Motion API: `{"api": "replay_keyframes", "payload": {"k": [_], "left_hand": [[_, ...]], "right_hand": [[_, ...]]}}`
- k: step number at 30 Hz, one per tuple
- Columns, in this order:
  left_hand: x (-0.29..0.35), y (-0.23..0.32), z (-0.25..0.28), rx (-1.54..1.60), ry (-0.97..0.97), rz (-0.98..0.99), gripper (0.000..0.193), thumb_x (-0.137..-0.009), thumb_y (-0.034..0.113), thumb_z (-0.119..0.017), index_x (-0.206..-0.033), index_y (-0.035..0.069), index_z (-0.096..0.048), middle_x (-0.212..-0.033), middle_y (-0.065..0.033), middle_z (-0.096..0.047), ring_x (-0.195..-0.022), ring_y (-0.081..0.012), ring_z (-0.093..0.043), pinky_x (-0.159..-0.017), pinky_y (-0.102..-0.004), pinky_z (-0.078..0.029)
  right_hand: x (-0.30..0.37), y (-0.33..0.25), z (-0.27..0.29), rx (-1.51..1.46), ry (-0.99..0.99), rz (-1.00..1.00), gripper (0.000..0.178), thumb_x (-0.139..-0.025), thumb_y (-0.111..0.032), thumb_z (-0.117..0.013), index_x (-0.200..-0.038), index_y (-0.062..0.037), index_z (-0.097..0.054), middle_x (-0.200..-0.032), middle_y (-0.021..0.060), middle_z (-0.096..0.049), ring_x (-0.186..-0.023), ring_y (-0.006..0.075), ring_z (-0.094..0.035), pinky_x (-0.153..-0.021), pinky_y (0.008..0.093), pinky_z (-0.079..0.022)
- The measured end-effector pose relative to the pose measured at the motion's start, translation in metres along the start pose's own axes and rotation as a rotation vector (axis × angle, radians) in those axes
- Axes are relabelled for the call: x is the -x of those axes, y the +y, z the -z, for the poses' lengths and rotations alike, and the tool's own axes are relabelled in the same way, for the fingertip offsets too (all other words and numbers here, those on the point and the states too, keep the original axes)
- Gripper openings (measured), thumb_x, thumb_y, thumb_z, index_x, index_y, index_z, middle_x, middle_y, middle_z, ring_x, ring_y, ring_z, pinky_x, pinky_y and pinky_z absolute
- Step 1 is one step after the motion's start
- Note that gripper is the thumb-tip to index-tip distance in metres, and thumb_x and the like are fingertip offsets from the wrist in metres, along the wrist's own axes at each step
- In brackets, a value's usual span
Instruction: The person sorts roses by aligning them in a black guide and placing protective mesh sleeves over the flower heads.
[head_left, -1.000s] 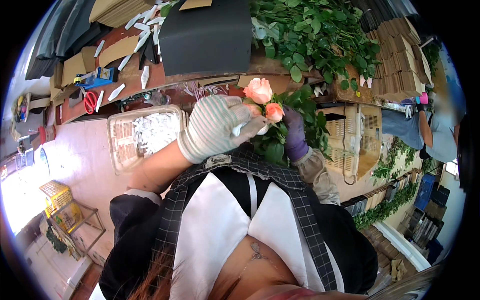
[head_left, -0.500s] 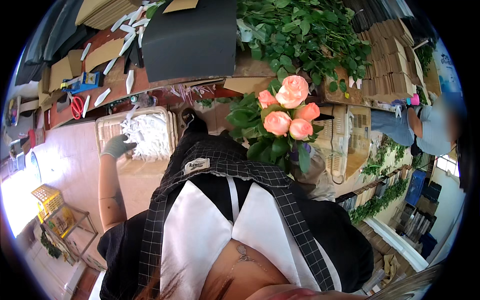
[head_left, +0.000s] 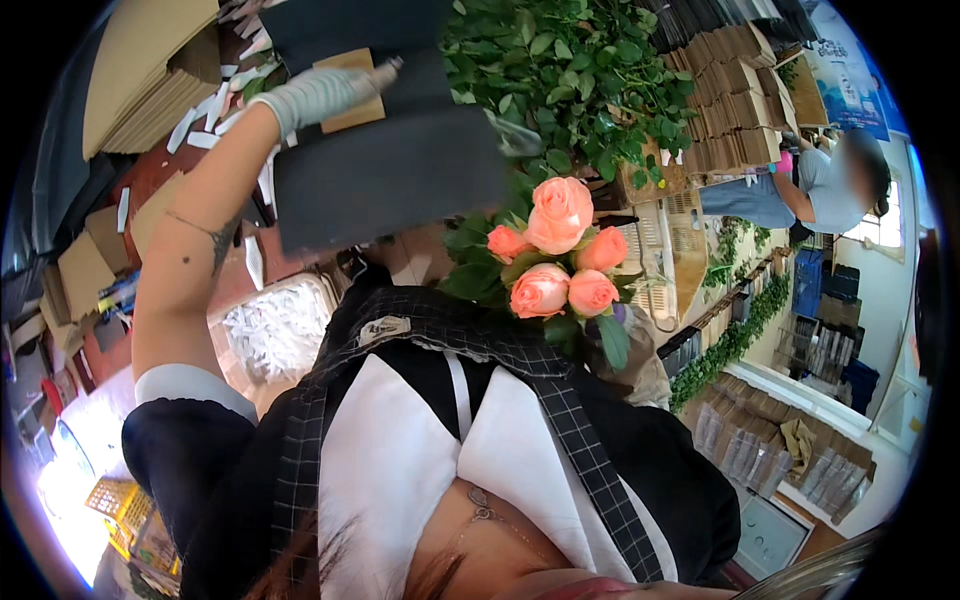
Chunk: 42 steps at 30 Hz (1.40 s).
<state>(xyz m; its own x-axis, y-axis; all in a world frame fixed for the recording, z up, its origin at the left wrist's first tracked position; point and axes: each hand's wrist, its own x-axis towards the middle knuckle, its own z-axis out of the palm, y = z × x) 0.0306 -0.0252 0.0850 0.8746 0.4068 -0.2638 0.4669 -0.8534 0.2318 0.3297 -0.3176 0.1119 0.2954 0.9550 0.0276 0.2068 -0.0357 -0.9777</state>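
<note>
My left hand point(head_left: 325, 97), in a pale knit glove, reaches over a dark sheet point(head_left: 395, 180) on the table. Beneath its fingers lies a small piece of brown cardboard point(head_left: 352, 112). The fingertips point right and are partly smeared, so their grip is unclear. Against my right side stands a bunch of several pink roses point(head_left: 558, 216) with green leaves, blooms up. Behind the leaves, a bit of purple glove shows my right hand point(head_left: 621, 316) closed round the stems, mostly hidden.
A basket of white pieces point(head_left: 275, 330) stands below the table edge. Cut greenery point(head_left: 570, 70) is heaped at the back, beside stacked cardboard point(head_left: 725, 100). White tapered pieces point(head_left: 183, 130) and more cardboard lie at left. Another person point(head_left: 830, 180) works at far right.
My left hand has left the basket and moved up and right over the dark sheet. The roses remain at my right side. The whole view has shifted.
</note>
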Motion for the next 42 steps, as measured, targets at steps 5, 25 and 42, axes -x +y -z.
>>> {"api": "replay_keyframes", "payload": {"k": [5,25,42], "left_hand": [[0.004,0.012,0.015,0.332,-0.321,0.116,0.065,-0.091,0.055,-0.042,-0.13,0.003,-0.048,-0.113,-0.0234,-0.059,-0.104,-0.0366,-0.059,-0.091,-0.0392,-0.044],[0.035,0.023,-0.008,0.381,-0.035,0.098,0.044,-0.078,0.038,-0.066,-0.097,-0.001,-0.062,-0.094,-0.0207,-0.064,-0.091,-0.036,-0.063,-0.075,-0.0444,-0.053],[0.04,0.017,-0.02,0.403,-0.036,0.12,0.056,-0.075,0.035,-0.07,-0.115,-0.001,-0.054,-0.128,-0.0194,-0.049,-0.118,-0.0361,-0.048,-0.091,-0.0438,-0.048]], "right_hand": [[-0.032,-0.04,-0.017,0.098,0.027,-0.01,0.03,-0.082,-0.019,-0.062,-0.109,-0.0054,-0.061,-0.099,0.0121,-0.065,-0.092,0.0305,-0.061,-0.082,0.0394,-0.048],[-0.282,-0.038,-0.156,1.025,-1.137,0.197,0.037,-0.08,-0.021,-0.063,-0.114,-0.0061,-0.059,-0.105,0.0143,-0.064,-0.098,0.0344,-0.059,-0.087,0.0434,-0.047],[-0.225,-0.082,-0.163,0.85,-0.74,0.617,0.018,-0.08,-0.013,-0.065,-0.098,-0.014,-0.062,-0.088,0.0053,-0.064,-0.07,0.0273,-0.064,-0.061,0.037,-0.051]]}}
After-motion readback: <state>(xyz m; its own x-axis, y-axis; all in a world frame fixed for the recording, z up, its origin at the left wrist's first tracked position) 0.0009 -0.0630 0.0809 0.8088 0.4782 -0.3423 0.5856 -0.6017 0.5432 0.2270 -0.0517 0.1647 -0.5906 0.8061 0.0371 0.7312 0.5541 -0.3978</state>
